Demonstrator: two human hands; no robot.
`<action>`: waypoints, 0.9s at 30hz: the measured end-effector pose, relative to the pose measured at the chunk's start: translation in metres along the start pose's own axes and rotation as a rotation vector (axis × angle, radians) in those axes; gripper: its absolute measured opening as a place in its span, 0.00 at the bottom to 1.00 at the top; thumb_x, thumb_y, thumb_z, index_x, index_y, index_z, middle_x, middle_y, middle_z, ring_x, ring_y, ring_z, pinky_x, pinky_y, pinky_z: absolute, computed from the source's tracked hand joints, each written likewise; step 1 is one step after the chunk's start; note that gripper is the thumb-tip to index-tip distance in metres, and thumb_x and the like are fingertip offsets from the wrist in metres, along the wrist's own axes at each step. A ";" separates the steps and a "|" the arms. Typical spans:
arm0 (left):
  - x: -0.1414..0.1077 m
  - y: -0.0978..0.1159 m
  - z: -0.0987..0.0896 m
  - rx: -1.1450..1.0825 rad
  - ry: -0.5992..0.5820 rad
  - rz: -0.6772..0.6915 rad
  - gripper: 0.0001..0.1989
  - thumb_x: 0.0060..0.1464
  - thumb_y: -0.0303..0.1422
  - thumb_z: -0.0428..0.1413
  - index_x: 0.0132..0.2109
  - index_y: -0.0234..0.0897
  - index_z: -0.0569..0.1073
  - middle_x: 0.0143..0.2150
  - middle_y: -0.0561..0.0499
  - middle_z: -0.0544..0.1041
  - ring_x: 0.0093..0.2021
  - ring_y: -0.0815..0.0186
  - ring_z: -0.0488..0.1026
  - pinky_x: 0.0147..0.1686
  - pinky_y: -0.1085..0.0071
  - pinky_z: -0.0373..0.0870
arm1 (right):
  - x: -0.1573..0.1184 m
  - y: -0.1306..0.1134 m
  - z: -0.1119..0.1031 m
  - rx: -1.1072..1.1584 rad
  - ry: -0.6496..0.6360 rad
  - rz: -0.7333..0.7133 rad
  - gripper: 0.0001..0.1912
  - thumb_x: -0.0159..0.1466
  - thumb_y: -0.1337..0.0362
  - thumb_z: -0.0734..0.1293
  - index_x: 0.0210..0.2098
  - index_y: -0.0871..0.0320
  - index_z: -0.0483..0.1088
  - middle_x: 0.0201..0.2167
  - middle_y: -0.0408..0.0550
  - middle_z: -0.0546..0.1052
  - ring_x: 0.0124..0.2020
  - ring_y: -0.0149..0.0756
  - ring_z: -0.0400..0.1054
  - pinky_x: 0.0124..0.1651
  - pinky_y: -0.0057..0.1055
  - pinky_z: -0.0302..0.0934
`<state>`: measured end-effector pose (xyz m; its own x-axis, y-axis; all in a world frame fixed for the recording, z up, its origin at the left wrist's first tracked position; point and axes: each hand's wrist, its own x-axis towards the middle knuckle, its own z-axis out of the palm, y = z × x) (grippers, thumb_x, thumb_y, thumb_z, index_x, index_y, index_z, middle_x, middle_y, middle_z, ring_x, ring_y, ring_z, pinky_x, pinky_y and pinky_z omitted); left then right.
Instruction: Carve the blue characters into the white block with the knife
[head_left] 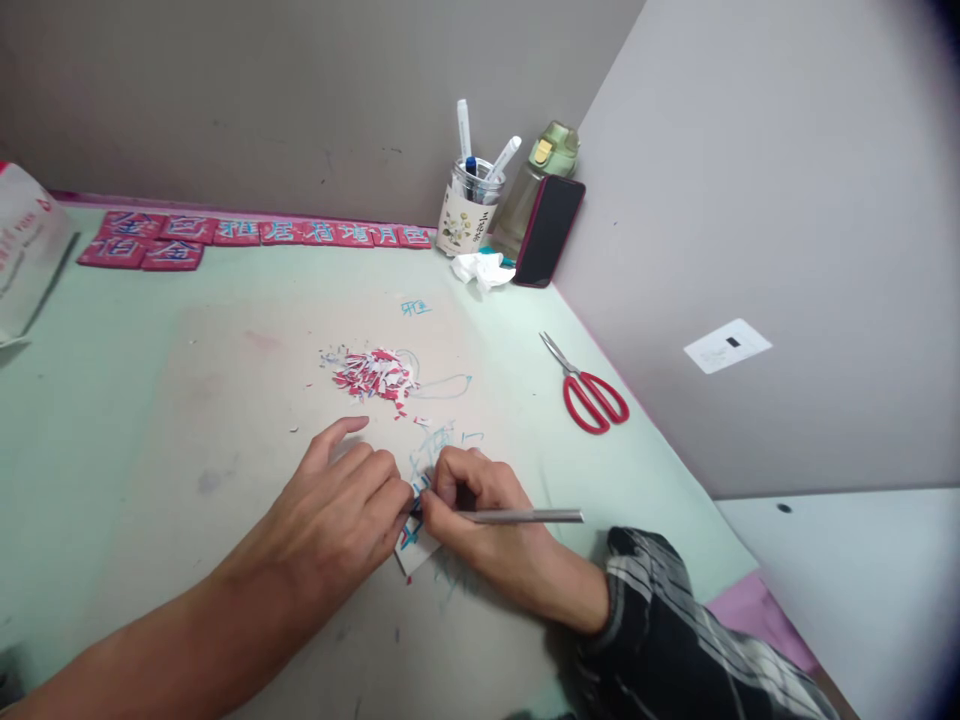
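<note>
A small white card with blue and red strokes lies on the worn mat under both hands, partly hidden by them. My left hand presses on its left side with bent fingers, while one finger sticks out away from it. In my right hand is a slim silver craft knife, gripped like a pen; its handle points right and its tip meets the card between the hands. Just beyond my fingers sits a heap of red and white shavings.
Red tiles with pale characters line the back edge. At the back right stand a jar of markers, a green bottle, a leaning phone and a crumpled tissue. Red-handled scissors lie right; a white bag is left.
</note>
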<state>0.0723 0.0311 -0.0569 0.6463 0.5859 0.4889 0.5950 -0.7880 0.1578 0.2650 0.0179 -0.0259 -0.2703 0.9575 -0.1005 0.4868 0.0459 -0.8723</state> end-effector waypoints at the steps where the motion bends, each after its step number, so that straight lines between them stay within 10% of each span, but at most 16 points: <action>1: 0.000 -0.002 0.000 0.011 0.008 0.005 0.20 0.70 0.23 0.42 0.30 0.38 0.69 0.27 0.55 0.68 0.30 0.65 0.67 0.62 0.51 0.59 | 0.000 0.000 0.000 -0.004 0.002 0.002 0.14 0.60 0.70 0.64 0.23 0.53 0.54 0.21 0.37 0.62 0.27 0.33 0.56 0.37 0.33 0.51; 13: -0.006 -0.007 -0.014 -0.169 -0.086 -0.044 0.18 0.73 0.24 0.42 0.38 0.41 0.72 0.32 0.58 0.73 0.34 0.67 0.72 0.67 0.55 0.49 | 0.000 -0.001 -0.001 -0.012 -0.010 0.019 0.14 0.60 0.70 0.65 0.23 0.53 0.56 0.21 0.37 0.63 0.28 0.34 0.57 0.36 0.33 0.51; 27: -0.001 0.004 -0.008 0.085 -0.143 -0.015 0.18 0.62 0.16 0.46 0.32 0.39 0.71 0.30 0.54 0.68 0.33 0.61 0.67 0.64 0.37 0.61 | 0.000 -0.001 0.000 -0.005 0.002 0.014 0.15 0.60 0.71 0.65 0.23 0.53 0.55 0.21 0.36 0.62 0.27 0.33 0.56 0.35 0.32 0.50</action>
<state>0.0696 0.0257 -0.0498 0.6951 0.6229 0.3590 0.6394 -0.7639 0.0876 0.2641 0.0176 -0.0252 -0.2621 0.9586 -0.1113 0.4943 0.0343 -0.8686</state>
